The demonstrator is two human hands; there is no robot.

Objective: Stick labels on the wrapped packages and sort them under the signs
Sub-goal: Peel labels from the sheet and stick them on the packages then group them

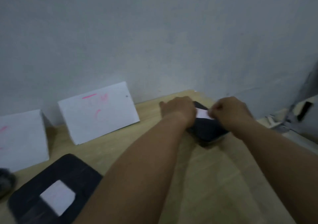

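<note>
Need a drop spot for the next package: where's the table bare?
Free: bare table between the forearms, near side of the black package whose label the right hand pinches; the strip between right sign and left hand. Crowded: bottom left, labelled package before the left sign; clutter at far right.

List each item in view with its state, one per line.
Far package: lying flat, under both hands.
White label: over far package, between the hands.
Right hand: pinches white label's edge.
Left hand: on far package, fingers hidden.
Near package: lying flat, already labelled.
Signs: both standing, tilted back.
</note>
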